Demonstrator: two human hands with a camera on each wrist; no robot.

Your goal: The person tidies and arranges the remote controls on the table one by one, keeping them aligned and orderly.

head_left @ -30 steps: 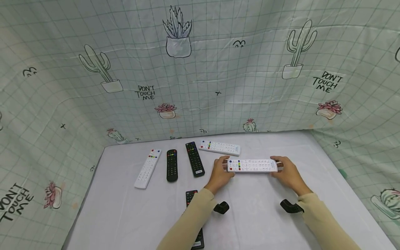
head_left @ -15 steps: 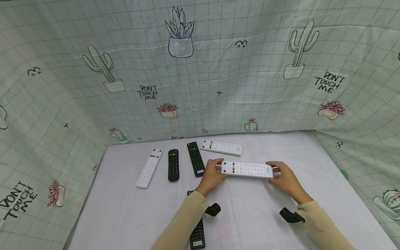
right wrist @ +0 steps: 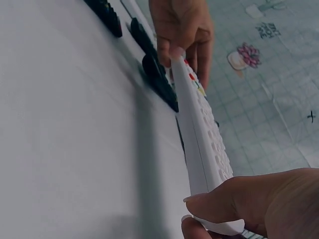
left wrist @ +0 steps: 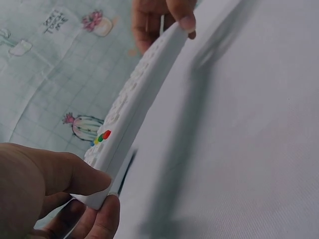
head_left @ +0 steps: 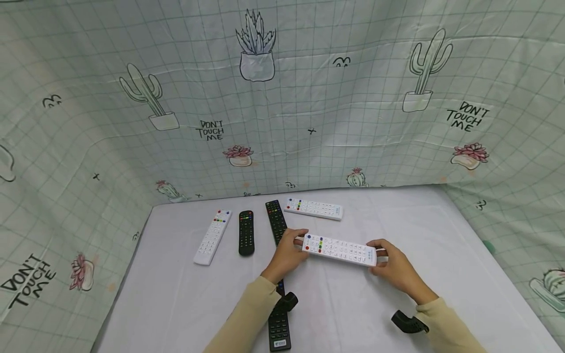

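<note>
A white remote control [head_left: 339,249] with coloured buttons at one end is held above the white table, its face up and its right end tilted nearer to me. My left hand [head_left: 286,254] pinches the end with the coloured buttons, thumb on the near edge, as the left wrist view shows at the remote control [left wrist: 130,112]. At the other end my right hand [head_left: 394,264] grips it between thumb and fingers; the right wrist view shows the thumb [right wrist: 219,201] along its side. A shadow of the remote falls on the table below.
Behind lies another white remote [head_left: 313,209]. To the left are a white remote [head_left: 213,238], a black one [head_left: 246,233] and a longer black one [head_left: 275,218], partly behind my left hand. Another black remote [head_left: 279,326] lies under my left forearm. A patterned cloth [head_left: 304,98] walls the table [head_left: 167,294].
Both hands have carried the white remote control left and toward me. Its right end has dropped nearer to me, so it now slants. The other remotes stay put.
</note>
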